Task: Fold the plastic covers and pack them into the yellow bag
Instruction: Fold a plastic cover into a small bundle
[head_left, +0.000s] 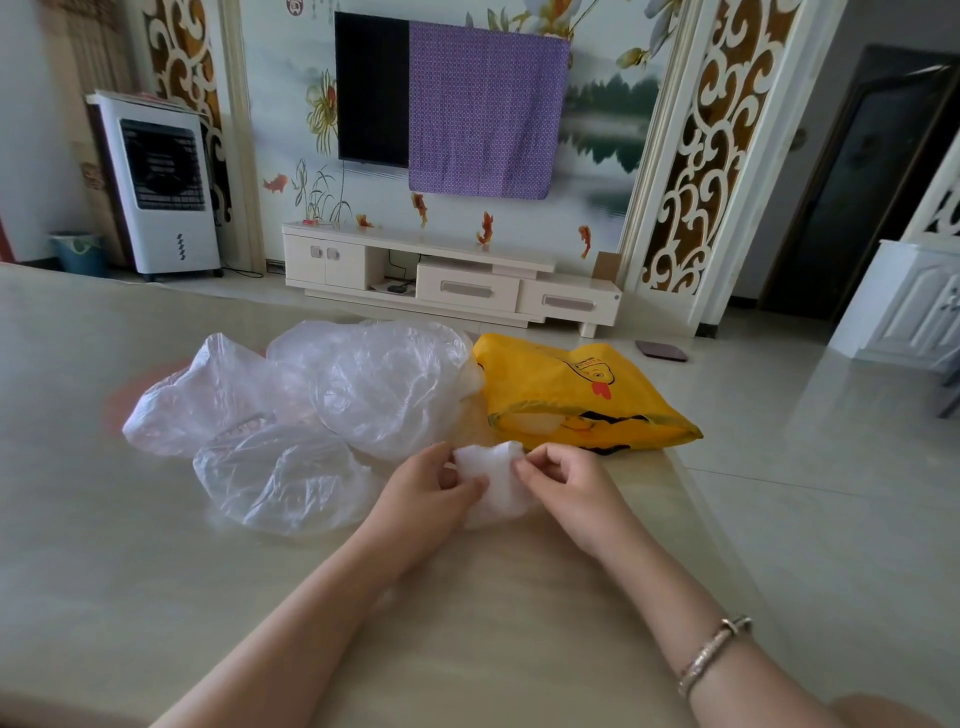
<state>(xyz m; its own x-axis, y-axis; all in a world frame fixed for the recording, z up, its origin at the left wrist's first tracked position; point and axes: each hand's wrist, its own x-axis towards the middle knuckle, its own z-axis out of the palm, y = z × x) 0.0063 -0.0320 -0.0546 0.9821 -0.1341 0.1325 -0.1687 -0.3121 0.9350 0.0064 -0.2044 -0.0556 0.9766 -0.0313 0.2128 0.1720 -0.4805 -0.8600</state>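
Pinching a small bunched plastic cover from both sides, the left hand and right hand are held close together just above the table. Fingers and thumbs of each hand are curled onto the cover's edges, so it is gripped, not merely touched. The wad looks nearly compact; it is judged that one more fold remains, and that air should be pressed out and the edges kept aligned so the thin film does not spring open. Beside the left hand, a heap of loose covers is spread, still unfolded and overlapping. The yellow bag lies just beyond the right hand, near the table's right edge; whether covers are already inside cannot be told. Its mouth appears slack and partly flattened, which may hinder insertion unless it is held open. A bracelet is worn on the right wrist.
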